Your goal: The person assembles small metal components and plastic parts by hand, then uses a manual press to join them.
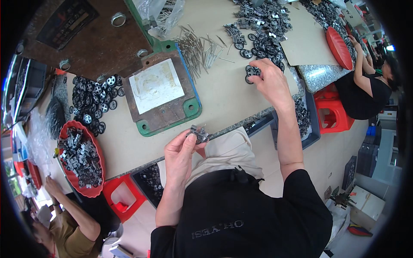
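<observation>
My left hand (177, 155) is closed round a small grey plastic toy-car chassis (199, 135), held above the table's front edge with the thumb on top. To the right, my right hand (275, 86) reaches over the table, thumb and fingers closing on a black toy wheel (249, 79) at the near end of a wheel pile (261, 43). The curled fingers partly hide what they grip. Thin metal axle pins (193, 49) lie scattered left of the wheels. Behind the wheels spreads a heap of grey chassis pieces (266, 19).
A green-based press (191, 107) with a pale plate stands left of centre. More wheels (92, 99) lie beyond it, beside a red basket (103, 165) of grey parts. Bins (316, 124) sit below the table edge. Co-workers sit at left and right; a red tray (337, 47) lies far right.
</observation>
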A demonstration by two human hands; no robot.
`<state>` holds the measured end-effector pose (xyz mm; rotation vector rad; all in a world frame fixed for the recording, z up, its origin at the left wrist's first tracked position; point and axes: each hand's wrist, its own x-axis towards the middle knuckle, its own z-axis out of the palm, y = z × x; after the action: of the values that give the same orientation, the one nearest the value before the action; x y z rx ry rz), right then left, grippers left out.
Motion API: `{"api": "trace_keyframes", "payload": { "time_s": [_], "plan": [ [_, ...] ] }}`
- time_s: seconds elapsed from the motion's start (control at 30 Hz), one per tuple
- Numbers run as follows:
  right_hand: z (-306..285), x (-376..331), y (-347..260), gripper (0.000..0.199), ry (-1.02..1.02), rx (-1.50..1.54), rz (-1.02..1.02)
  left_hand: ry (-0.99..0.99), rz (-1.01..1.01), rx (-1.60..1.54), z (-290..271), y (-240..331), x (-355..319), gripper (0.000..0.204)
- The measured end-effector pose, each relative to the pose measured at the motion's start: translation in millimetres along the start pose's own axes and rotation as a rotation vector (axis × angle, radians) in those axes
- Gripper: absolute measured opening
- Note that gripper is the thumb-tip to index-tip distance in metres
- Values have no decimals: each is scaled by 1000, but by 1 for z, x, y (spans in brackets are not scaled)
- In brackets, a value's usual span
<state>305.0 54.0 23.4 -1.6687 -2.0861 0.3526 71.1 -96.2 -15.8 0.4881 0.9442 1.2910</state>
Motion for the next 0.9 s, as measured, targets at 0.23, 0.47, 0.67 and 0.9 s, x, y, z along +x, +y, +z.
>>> {"api": "trace_keyframes", "payload": {
  "time_s": [0.23,0.47,0.67,0.9],
  "plan": [
    [5,2,10,24,-5,-175,-140,30,-25,-16,8,1,1,22],
    [11,-5,-12,11,-243,281,-64,38,2,-1,5,-2,4,25],
    [18,-9,-18,20,-236,181,-174,23,-37,36,3,0,2,20],
    [14,-12,-27,33,-415,160,-369,27,-27,50,5,1,4,21]
  ]
}}
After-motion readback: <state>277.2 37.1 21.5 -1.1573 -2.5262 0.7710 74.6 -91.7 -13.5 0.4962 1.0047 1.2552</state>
